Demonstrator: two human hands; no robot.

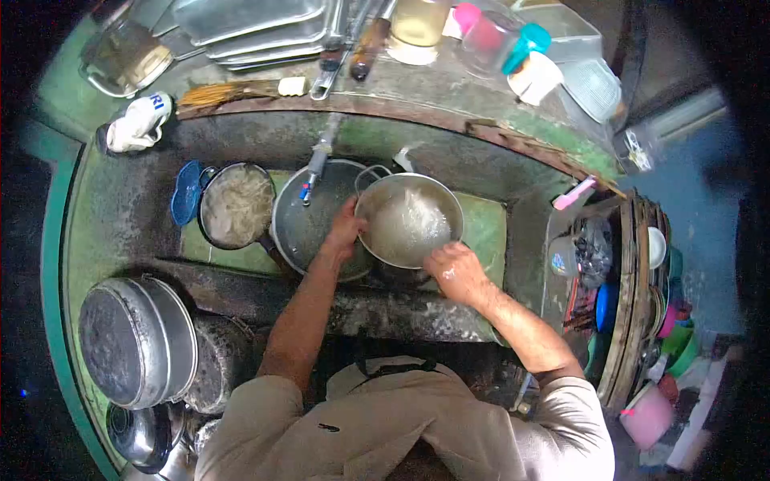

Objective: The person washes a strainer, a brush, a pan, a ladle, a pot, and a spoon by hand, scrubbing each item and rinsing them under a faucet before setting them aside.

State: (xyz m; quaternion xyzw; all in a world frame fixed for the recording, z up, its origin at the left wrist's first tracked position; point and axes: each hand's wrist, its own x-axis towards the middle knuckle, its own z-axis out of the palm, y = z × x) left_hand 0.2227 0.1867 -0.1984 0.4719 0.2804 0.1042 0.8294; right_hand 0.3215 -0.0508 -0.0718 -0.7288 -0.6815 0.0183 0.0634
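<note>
A round metal bowl [409,220] holding water and pale noodles sits tilted over the sink. My left hand [346,228] grips its left rim. My right hand [453,272] holds its near right rim, wet. Under and left of the bowl lies a larger dark metal pan [309,228]. A tap [317,164] hangs above that pan.
A pot of noodles [237,207] and a blue lid [187,192] lie left in the sink. Upturned metal pots [136,341] stack at the near left. Metal trays [257,28], bottles, a pink and blue container [501,40] line the back ledge. A cluttered rack [634,297] stands right.
</note>
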